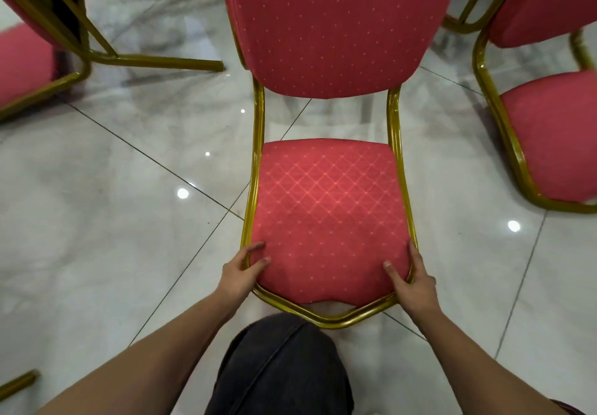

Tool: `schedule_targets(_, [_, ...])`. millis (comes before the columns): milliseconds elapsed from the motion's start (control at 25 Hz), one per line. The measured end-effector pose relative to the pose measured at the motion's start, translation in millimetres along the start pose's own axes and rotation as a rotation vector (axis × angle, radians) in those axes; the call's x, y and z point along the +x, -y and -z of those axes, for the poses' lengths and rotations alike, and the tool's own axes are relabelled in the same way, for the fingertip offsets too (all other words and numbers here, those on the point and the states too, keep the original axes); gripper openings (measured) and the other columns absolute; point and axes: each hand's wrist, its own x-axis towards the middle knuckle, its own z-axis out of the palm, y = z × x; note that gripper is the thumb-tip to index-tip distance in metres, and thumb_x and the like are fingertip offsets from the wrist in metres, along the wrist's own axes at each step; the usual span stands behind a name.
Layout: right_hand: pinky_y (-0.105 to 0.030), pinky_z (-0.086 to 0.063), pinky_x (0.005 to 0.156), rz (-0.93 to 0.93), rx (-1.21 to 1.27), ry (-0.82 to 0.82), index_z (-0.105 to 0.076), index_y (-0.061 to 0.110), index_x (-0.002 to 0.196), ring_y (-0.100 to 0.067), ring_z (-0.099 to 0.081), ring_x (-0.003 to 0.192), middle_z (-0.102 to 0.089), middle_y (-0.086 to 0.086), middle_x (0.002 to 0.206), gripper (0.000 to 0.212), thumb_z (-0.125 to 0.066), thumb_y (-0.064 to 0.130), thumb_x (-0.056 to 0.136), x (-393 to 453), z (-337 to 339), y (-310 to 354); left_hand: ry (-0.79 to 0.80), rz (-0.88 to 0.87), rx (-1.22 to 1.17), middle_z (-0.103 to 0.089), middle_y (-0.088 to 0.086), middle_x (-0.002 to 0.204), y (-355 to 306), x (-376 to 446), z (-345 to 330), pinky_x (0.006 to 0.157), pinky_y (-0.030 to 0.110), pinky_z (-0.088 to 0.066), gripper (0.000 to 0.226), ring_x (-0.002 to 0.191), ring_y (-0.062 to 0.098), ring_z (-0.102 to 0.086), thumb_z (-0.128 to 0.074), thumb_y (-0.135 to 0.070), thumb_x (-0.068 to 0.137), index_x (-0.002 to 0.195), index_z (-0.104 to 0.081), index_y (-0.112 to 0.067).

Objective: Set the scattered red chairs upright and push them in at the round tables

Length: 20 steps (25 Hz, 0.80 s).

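Two hands on quilted red chair

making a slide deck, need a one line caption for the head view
Both hands, left hand and right hand, grip the front corners of a red chair seat on a glossy tiled floor, other chairs nearby.

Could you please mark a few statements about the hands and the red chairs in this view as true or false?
1. Both hands grip the front corners of the red padded seat of the gold-framed chair. True: left hand, right hand.
2. The floor is dark carpet. False: it is glossy pale marble tile.
3. Another red chair stands at the right. True.
4. The held chair's backrest is plain blue. False: it is red with small dots.
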Motion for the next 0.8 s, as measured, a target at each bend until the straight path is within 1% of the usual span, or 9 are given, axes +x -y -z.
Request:
schedule_targets(120, [-0.049, -0.047, 0.107, 0.033, -0.036, -0.064, -0.014, 0.056, 0.156, -0.044, -0.058, 0.106, -0.036, -0.014, 0.119, 0.079, -0.059, 0.060, 0.091, -44.9, 16.8, 29.4, -0.075, -0.078, 0.189, -0.051, 0.009, 0.134, -7.5, -36.5, 16.2, 0.094, 0.050, -0.057, 0.059, 0.116, 0.037, -0.060, -0.066, -0.073, 0.072, 0.127, -0.049, -0.065])
schedule_targets(160, [-0.049, -0.047, 0.106, 0.036, -0.049, -0.076, -0.014, 0.053, 0.157, -0.044, -0.058, 0.106, -0.034, -0.013, 0.117, 0.077, -0.057, 0.060, 0.093, -61.3, 24.6, 40.2, -0.075, -0.080, 0.227, -0.052, 0.010, 0.134, -7.1, -45.6, 22.2, 0.096, 0.050, -0.056, 0.065, 0.117, 0.037, -0.059, -0.063, -0.081, 0.068, 0.129, -0.045, -0.068])
schedule_targets(240, [-0.049, -0.047, 0.105, 0.021, -0.082, -0.092, -0.015, 0.050, 0.158, -0.046, -0.058, 0.107, -0.034, -0.014, 0.119, 0.075, -0.053, 0.062, 0.094, -92.3, 43.7, 61.2, -0.079, -0.078, 0.298, -0.050, 0.010, 0.136, -19.6, -71.7, 33.7, 0.100, 0.053, -0.053, 0.071, 0.123, 0.037, -0.054, -0.062, -0.085, 0.067, 0.132, -0.041, -0.068])
schedule_targets(320, [-0.050, -0.047, 0.105, 0.005, -0.121, -0.094, -0.017, 0.048, 0.158, -0.048, -0.059, 0.107, -0.036, -0.019, 0.124, 0.074, -0.051, 0.063, 0.095, -123.7, 66.2, 80.1, -0.062, -0.078, 0.370, -0.046, 0.011, 0.139, -52.1, -115.0, 45.7, 0.104, 0.053, -0.050, 0.072, 0.125, 0.037, -0.051, -0.068, -0.079, 0.067, 0.132, -0.040, -0.068])
schedule_targets(400, [-0.051, -0.048, 0.104, -0.004, -0.137, -0.081, -0.018, 0.048, 0.158, -0.048, -0.060, 0.105, -0.036, -0.018, 0.124, 0.074, -0.050, 0.066, 0.094, -159.4, 90.7, 99.6, -0.027, -0.078, 0.409, -0.042, 0.014, 0.139, -82.7, -161.5, 54.9, 0.107, 0.049, -0.049, 0.069, 0.124, 0.038, -0.052, -0.075, -0.058, 0.077, 0.136, -0.039, -0.064])
schedule_targets(520, [-0.050, -0.049, 0.103, -0.032, -0.169, -0.054, -0.018, 0.049, 0.157, -0.047, -0.060, 0.104, -0.036, -0.015, 0.120, 0.074, -0.050, 0.069, 0.093, -212.8, 125.1, 126.6, -0.085, -0.062, 0.417, -0.026, 0.018, 0.148, -120.5, -230.9, 59.9, 0.105, 0.039, -0.047, 0.065, 0.127, 0.039, -0.051, -0.071, -0.035, 0.091, 0.146, -0.039, -0.046])
schedule_targets(640, [-0.048, -0.050, 0.098, -0.030, -0.185, -0.034, -0.019, 0.049, 0.157, -0.044, -0.060, 0.100, -0.037, -0.014, 0.117, 0.074, -0.048, 0.070, 0.092, -268.6, 158.7, 151.7, -0.242, -0.074, 0.431, -0.006, 0.003, 0.163, -149.6, -301.3, 66.2, 0.105, 0.039, -0.049, 0.065, 0.134, 0.036, -0.047, -0.071, -0.037, 0.088, 0.148, -0.046, -0.034])
schedule_targets(720, [-0.045, -0.051, 0.093, -0.022, -0.209, -0.029, -0.019, 0.050, 0.157, -0.035, -0.055, 0.088, -0.038, -0.013, 0.114, 0.072, -0.044, 0.072, 0.092, -304.4, 183.8, 167.1, -0.278, -0.083, 0.462, -0.008, -0.004, 0.165, -168.4, -345.1, 74.0, 0.107, 0.045, -0.049, 0.066, 0.138, 0.035, -0.043, -0.070, -0.045, 0.087, 0.147, -0.048, -0.033])
schedule_targets(800, [-0.044, -0.051, 0.091, -0.019, -0.244, -0.024, -0.020, 0.049, 0.156, -0.031, -0.051, 0.087, -0.045, -0.016, 0.118, 0.070, -0.040, 0.072, 0.093, -330.7, 207.7, 177.9, -0.272, -0.080, 0.473, -0.014, -0.002, 0.165, -189.5, -386.5, 82.8, 0.110, 0.043, -0.046, 0.064, 0.140, 0.032, -0.042, -0.069, -0.044, 0.088, 0.147, -0.048, -0.030])
